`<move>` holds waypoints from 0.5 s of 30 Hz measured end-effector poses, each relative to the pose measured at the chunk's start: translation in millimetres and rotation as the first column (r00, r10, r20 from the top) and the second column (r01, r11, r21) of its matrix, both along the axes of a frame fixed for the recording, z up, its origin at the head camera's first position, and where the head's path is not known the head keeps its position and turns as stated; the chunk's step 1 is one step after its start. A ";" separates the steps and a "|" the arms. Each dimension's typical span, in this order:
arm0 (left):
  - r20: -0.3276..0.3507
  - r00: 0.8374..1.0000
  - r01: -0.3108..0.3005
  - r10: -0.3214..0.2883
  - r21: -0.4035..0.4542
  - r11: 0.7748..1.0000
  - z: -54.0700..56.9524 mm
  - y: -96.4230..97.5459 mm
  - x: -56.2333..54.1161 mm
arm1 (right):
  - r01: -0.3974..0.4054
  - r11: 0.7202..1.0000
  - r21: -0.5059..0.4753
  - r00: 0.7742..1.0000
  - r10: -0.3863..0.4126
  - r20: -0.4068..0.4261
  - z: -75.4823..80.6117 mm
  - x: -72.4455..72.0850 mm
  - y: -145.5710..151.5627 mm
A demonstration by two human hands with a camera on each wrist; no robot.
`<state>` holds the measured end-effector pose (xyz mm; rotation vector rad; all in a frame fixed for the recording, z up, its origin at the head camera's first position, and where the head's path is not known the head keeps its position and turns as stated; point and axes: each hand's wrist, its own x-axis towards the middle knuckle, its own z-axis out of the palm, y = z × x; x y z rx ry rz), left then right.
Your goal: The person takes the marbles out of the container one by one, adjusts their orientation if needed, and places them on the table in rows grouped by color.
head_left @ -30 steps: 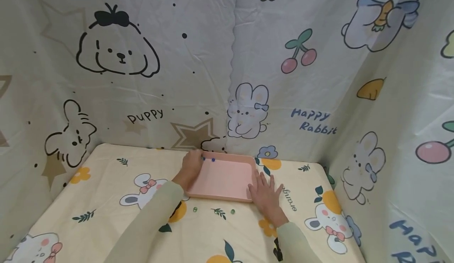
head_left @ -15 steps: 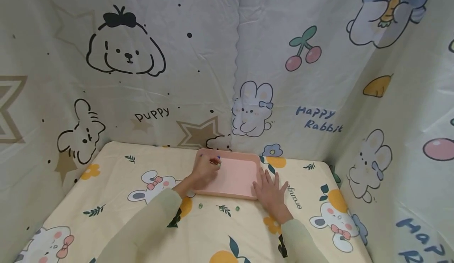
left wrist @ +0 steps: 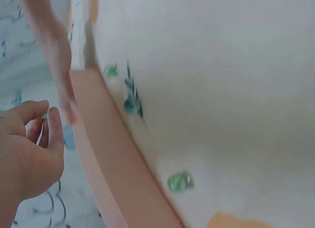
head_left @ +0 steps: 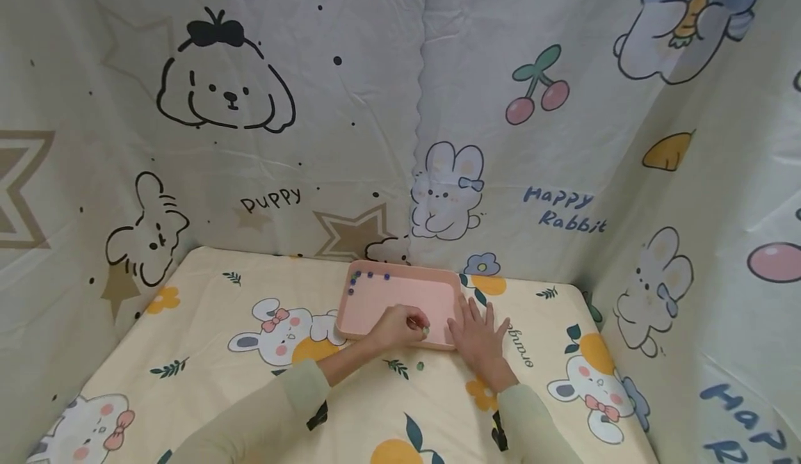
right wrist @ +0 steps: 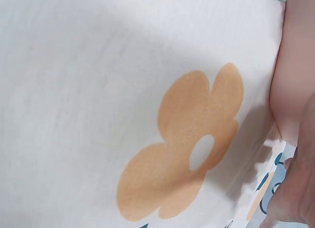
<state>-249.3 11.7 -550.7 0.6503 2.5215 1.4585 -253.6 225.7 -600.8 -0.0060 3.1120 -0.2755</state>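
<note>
My left hand (head_left: pixel 395 328) is over the near right part of the pink tray (head_left: pixel 407 304), with thumb and finger pinching a small green glass bead (head_left: pixel 426 330). The pinch also shows in the left wrist view, where the bead (left wrist: pixel 45 114) is mostly covered. Beside the tray's right rim, my right hand (head_left: pixel 478 339) lies with spread fingers, fingertips at the rim. Several small dark blue beads (head_left: pixel 370 275) sit in the tray's far left corner. A green bead (head_left: pixel 420 366) lies on the cloth before the tray. The left wrist view shows another green glass bead (left wrist: pixel 180 181) close to the tray wall.
A cream printed cloth (head_left: pixel 244 408) covers the table under the tray. Patterned fabric walls (head_left: pixel 350 137) rise behind and at both sides. The left forearm crosses the cloth just in front of the tray and hides part of it.
My left hand has moved from the tray's far left corner to its near right part, uncovering the blue beads. The right hand stays at the right rim.
</note>
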 end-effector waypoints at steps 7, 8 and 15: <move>0.016 0.993 0.118 -0.118 -0.022 0.993 -7.3 16.0 22.1 | -0.013 1.000 0.000 1.000 0.013 0.007 0.1 -1.8 2.0; 0.014 0.991 0.130 -0.130 -0.033 0.991 -9.0 17.9 24.2 | -0.013 1.000 0.006 1.000 0.012 0.007 -0.2 -2.0 2.2; -0.042 0.978 0.199 -0.205 -0.127 0.972 -19.7 29.3 31.0 | -0.018 1.000 0.018 1.000 0.018 -0.004 -0.4 -3.0 2.1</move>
